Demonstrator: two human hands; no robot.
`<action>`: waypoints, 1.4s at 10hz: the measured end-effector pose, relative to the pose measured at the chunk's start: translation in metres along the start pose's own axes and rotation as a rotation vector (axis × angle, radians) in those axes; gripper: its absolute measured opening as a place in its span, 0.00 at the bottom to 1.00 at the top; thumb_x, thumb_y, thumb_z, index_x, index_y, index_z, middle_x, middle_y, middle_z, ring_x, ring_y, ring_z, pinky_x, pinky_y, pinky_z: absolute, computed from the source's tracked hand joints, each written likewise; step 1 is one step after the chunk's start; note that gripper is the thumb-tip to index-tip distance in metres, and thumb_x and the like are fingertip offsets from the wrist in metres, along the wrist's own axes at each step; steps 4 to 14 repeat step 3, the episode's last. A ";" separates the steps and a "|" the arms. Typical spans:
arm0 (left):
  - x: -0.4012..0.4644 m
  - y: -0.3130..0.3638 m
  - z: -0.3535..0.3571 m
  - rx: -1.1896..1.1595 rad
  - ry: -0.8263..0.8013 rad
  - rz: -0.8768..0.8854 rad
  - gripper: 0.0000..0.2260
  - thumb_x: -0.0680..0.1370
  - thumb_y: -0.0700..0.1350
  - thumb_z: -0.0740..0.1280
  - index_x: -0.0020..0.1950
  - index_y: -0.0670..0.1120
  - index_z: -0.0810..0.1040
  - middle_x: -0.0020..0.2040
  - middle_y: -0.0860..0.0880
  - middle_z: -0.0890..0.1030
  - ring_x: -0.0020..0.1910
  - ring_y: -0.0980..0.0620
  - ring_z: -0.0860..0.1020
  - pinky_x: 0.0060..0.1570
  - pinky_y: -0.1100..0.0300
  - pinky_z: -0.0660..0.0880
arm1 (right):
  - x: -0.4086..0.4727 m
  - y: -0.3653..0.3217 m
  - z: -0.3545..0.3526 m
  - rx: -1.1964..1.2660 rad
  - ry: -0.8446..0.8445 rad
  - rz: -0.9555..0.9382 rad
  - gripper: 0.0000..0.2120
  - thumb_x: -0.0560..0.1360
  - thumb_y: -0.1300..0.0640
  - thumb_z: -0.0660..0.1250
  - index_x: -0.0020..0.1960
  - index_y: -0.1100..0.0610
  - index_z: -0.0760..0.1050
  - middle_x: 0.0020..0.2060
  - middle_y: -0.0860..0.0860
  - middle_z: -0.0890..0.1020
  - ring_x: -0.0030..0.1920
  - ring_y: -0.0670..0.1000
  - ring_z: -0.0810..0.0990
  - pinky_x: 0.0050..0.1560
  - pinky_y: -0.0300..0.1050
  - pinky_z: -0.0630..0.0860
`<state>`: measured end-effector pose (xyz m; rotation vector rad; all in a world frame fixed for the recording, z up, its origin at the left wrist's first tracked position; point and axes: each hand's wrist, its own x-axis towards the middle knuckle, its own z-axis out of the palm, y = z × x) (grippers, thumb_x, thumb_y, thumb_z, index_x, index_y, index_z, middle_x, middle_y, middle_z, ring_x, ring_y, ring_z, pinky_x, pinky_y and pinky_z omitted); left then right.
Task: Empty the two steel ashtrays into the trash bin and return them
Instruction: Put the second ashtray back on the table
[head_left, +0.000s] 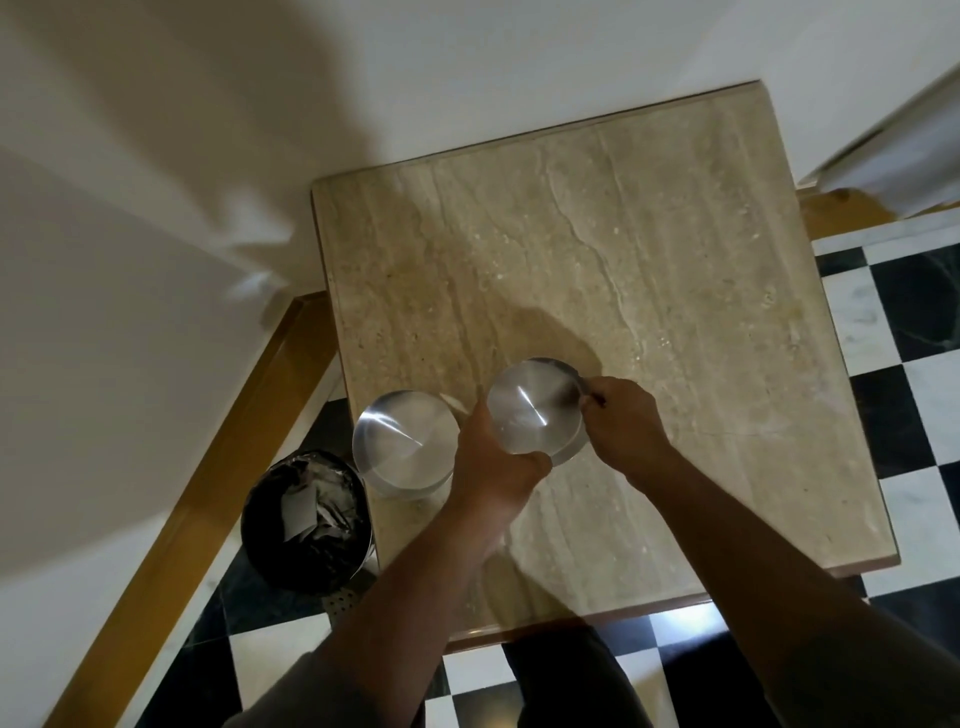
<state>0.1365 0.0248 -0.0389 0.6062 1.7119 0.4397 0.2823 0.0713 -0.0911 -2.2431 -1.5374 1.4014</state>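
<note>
Two round steel ashtrays are on the beige marble table (649, 260). The left ashtray (402, 441) rests near the table's left edge with no hand on it. The right ashtray (535, 408) is held between both hands, just above or on the tabletop. My left hand (493, 462) grips its near-left rim. My right hand (623, 421) pinches its right rim with the fingertips. The trash bin (306, 514), lined with a black bag and holding pale paper scraps, stands on the floor left of the table, below the left ashtray.
White walls meet in a corner behind the table, with a wooden skirting (223, 457) running along the left wall. The floor (914, 312) is black-and-white chequered tile. A perforated pedal (343, 603) sticks out at the bin's base.
</note>
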 end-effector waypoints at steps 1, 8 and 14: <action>0.001 -0.005 0.000 0.006 -0.009 0.010 0.29 0.73 0.35 0.72 0.71 0.55 0.71 0.54 0.59 0.77 0.47 0.65 0.75 0.35 0.74 0.69 | -0.001 -0.002 0.002 -0.008 -0.023 0.004 0.12 0.77 0.65 0.59 0.49 0.60 0.81 0.37 0.55 0.81 0.36 0.50 0.76 0.31 0.35 0.66; -0.020 -0.007 -0.010 0.096 -0.068 -0.004 0.29 0.75 0.37 0.71 0.74 0.51 0.70 0.48 0.64 0.72 0.42 0.67 0.72 0.38 0.70 0.72 | -0.022 -0.011 -0.002 0.028 -0.053 0.047 0.08 0.76 0.65 0.61 0.49 0.63 0.78 0.40 0.55 0.80 0.39 0.54 0.78 0.30 0.36 0.68; -0.020 -0.007 -0.010 0.096 -0.068 -0.004 0.29 0.75 0.37 0.71 0.74 0.51 0.70 0.48 0.64 0.72 0.42 0.67 0.72 0.38 0.70 0.72 | -0.022 -0.011 -0.002 0.028 -0.053 0.047 0.08 0.76 0.65 0.61 0.49 0.63 0.78 0.40 0.55 0.80 0.39 0.54 0.78 0.30 0.36 0.68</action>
